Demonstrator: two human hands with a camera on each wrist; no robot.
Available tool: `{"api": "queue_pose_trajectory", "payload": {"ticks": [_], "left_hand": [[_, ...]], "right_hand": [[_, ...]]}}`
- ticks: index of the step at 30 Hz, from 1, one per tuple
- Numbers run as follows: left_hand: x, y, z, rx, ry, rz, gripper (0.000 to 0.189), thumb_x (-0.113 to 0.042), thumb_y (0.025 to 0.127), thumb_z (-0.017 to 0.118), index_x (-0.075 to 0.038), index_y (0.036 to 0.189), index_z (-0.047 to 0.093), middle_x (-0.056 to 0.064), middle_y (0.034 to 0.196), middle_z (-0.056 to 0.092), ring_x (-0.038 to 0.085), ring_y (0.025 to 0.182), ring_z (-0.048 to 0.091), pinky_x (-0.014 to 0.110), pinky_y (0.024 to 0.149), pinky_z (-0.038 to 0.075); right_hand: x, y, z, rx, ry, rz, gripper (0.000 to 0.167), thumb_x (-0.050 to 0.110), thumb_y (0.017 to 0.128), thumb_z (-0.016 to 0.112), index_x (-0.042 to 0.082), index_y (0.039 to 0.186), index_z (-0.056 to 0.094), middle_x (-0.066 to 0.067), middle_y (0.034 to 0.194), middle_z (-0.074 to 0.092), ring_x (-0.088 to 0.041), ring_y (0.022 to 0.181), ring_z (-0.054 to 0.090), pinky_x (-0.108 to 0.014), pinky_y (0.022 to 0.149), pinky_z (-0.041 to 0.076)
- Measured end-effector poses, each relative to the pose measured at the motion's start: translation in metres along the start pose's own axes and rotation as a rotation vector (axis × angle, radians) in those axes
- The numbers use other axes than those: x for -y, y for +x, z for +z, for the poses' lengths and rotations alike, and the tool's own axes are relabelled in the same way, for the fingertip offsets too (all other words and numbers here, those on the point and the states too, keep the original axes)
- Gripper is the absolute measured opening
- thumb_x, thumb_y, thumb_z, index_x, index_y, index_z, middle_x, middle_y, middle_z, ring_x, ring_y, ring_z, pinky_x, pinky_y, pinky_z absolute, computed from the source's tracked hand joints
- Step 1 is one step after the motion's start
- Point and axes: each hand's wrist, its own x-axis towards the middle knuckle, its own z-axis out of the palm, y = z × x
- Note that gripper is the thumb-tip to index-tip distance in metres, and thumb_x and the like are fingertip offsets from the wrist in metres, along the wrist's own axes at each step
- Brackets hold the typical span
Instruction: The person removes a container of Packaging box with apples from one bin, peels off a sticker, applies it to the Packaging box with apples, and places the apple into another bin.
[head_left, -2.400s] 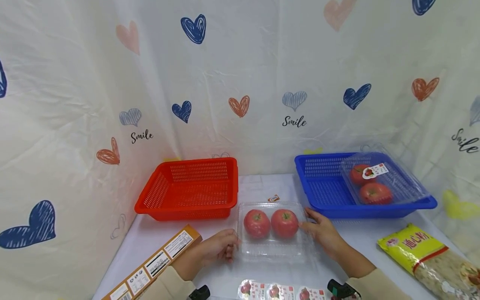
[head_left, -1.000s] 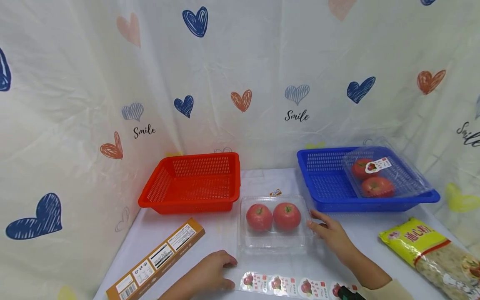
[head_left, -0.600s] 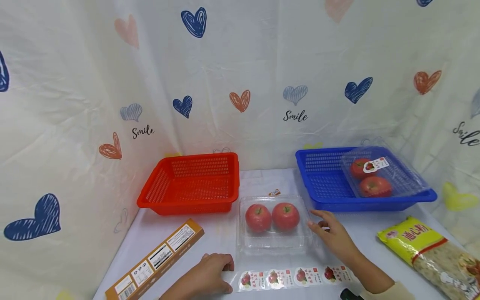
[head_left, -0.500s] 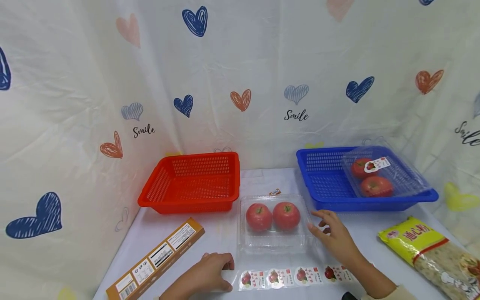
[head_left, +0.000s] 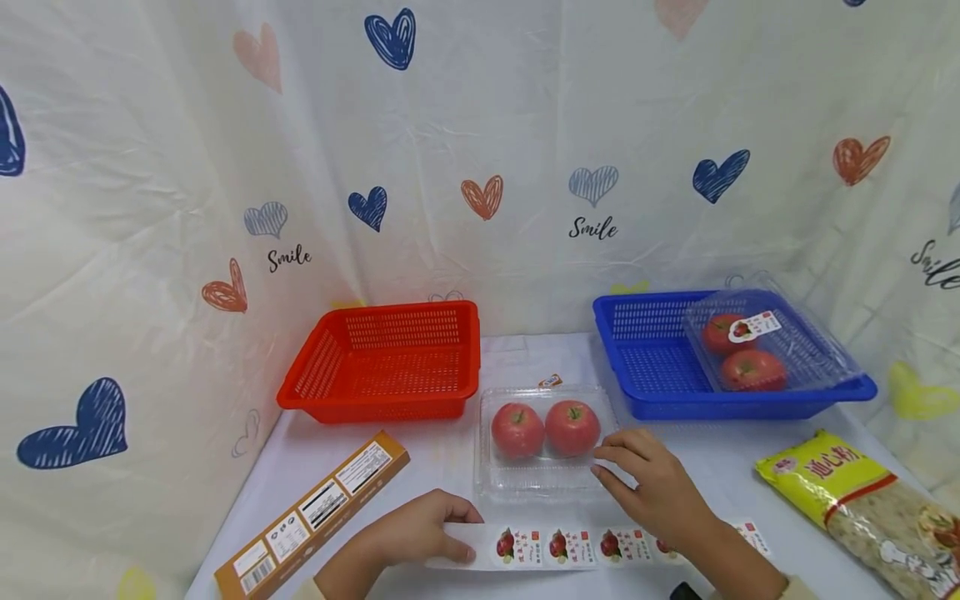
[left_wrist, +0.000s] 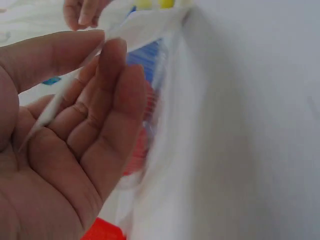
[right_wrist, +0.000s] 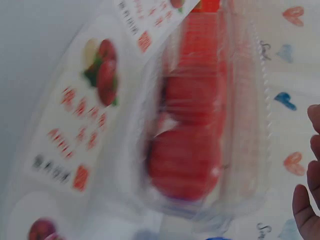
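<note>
My left hand [head_left: 427,531] pinches the left end of a strip of fruit stickers [head_left: 558,547] between thumb and fingers. The left wrist view shows the white strip running across the palm of that hand [left_wrist: 95,100]. Above the strip's right part hangs my right hand [head_left: 660,483], fingers loosely bent and holding nothing visible. Its fingertips are by the lower right corner of a clear plastic box [head_left: 540,482] with two red apples [head_left: 517,431] inside. In the right wrist view that hand [right_wrist: 310,175] shows only at the right edge, apart from the box.
A red basket [head_left: 382,410] stands back left. The blue basket [head_left: 750,408] at back right holds another clear box of apples bearing a sticker. A long orange carton [head_left: 315,512] lies left, a yellow food bag [head_left: 862,508] right. Behind the box is a small wrapped piece [head_left: 551,381].
My left hand moved from beside the box to the sticker strip, gripped its end and lifted it slightly. The right hand left the box's right side and came nearer, over the strip.
</note>
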Motion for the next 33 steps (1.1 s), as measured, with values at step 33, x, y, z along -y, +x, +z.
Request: {"api": "queue_pose_trajectory", "payload": {"ticks": [33], "left_hand": [[-0.052, 0.018, -0.019, 0.252, -0.421, 0.225, 0.044, 0.007, 0.083, 0.067, 0.005, 0.126, 0.061, 0.023, 0.119, 0.064, 0.012, 0.09, 0.064, 0.025, 0.08, 0.053]], "right_hand": [[0.06, 0.049, 0.026, 0.131, 0.306, -0.476, 0.005, 0.015, 0.09, 0.071, 0.015, 0.094, 0.074, 0.002, 0.093, 0.06, -0.009, 0.078, 0.057, -0.013, 0.074, 0.047]]}}
